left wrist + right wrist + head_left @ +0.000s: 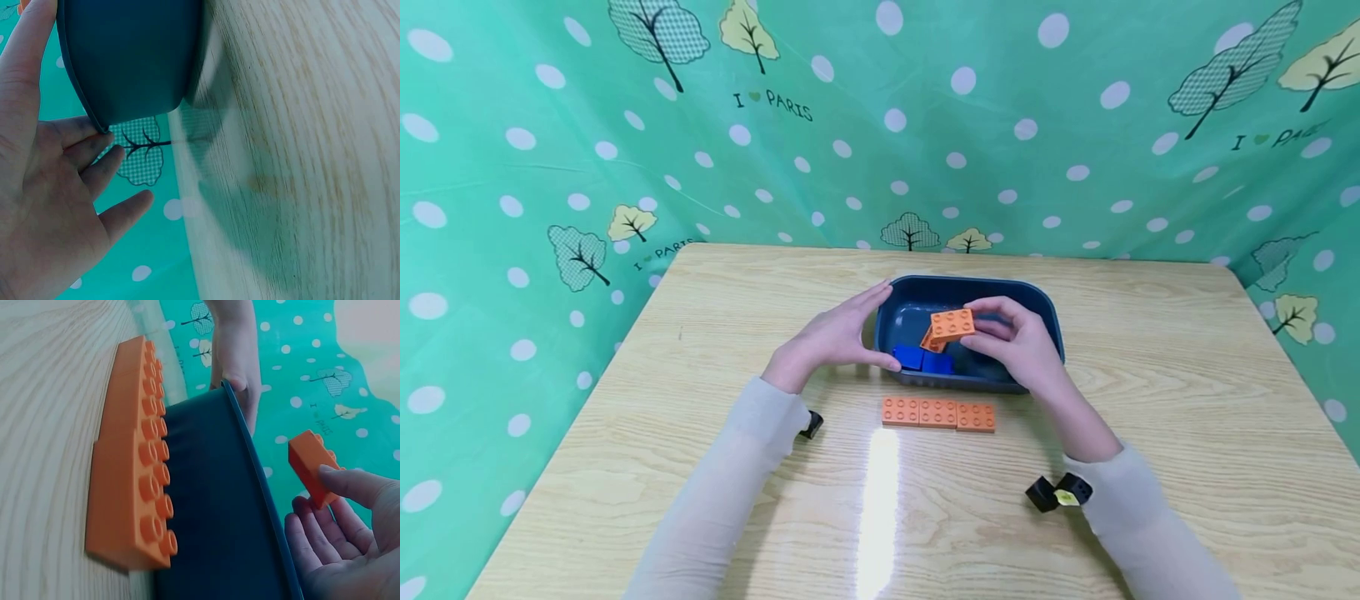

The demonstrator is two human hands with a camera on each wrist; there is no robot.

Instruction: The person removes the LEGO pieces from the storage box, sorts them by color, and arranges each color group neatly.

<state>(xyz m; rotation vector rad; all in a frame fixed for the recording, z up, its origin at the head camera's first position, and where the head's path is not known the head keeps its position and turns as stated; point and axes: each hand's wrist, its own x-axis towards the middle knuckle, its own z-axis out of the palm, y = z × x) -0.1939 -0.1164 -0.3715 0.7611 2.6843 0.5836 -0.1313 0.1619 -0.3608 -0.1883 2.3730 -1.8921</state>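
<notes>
My right hand [1018, 337] pinches an orange toy building brick [952, 323] between thumb and fingers, above the dark blue bin [1045, 304]. In the right wrist view the brick [309, 464] tilts, its studs facing away to the right. Inside the bin, another orange brick [930, 342] shows partly behind the held one, and blue bricks [910, 357] lie near the front left corner. My left hand [838, 333] spans the bin's left end, thumb at the front rim and fingers at the back corner. Its fingers rest on the rim, fairly straight, in the left wrist view.
In front of the bin, 3 orange bricks [937, 413] stand end to end in a row, studs up, on the wooden table [1187, 358]. A green dotted cloth [850, 108] hangs behind the table and at both sides.
</notes>
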